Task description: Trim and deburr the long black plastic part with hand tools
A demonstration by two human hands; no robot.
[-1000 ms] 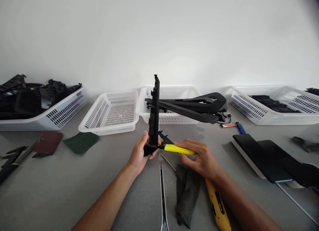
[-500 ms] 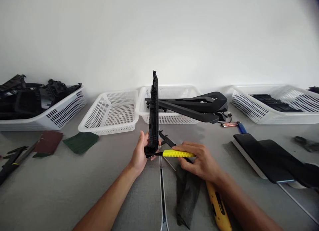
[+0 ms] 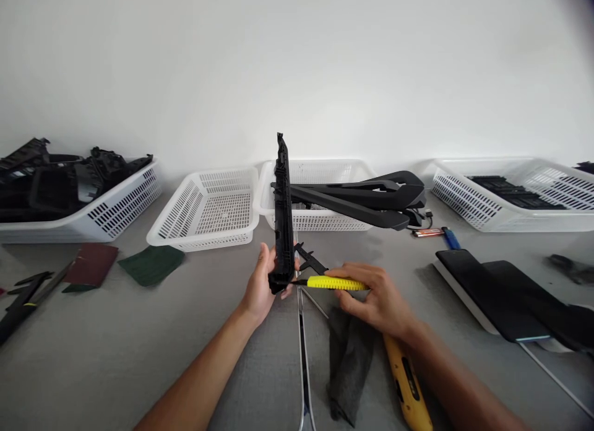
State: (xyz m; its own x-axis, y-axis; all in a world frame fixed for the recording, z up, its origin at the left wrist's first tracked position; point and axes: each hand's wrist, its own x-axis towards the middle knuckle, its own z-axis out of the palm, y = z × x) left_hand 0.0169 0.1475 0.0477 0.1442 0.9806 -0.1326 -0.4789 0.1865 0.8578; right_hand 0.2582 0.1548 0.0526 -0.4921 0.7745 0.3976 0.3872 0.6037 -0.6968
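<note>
My left hand [image 3: 261,283] is closed round the lower end of a long black plastic trim part [image 3: 283,226], which stands nearly upright. In my right hand [image 3: 375,298] is a yellow utility knife [image 3: 336,283], pointing left. The knife's dark blade end reaches the bottom corner of the trim part; whether it touches, I cannot tell. Behind the knife lies a black caliper [image 3: 310,259]. Below my right hand a dark grey cloth [image 3: 350,363] and a yellow-handled tool [image 3: 407,384] rest on the table.
White baskets stand along the wall: one with black parts [image 3: 109,214], another [image 3: 204,236], a middle one [image 3: 320,220] with long black trims [image 3: 362,199], and a right one [image 3: 510,217]. Sandpaper sheets [image 3: 151,265] lie left. A phone [image 3: 487,295] lies right.
The top of the trim part has tipped slightly left. My right hand and the knife have shifted a little to the right and up.
</note>
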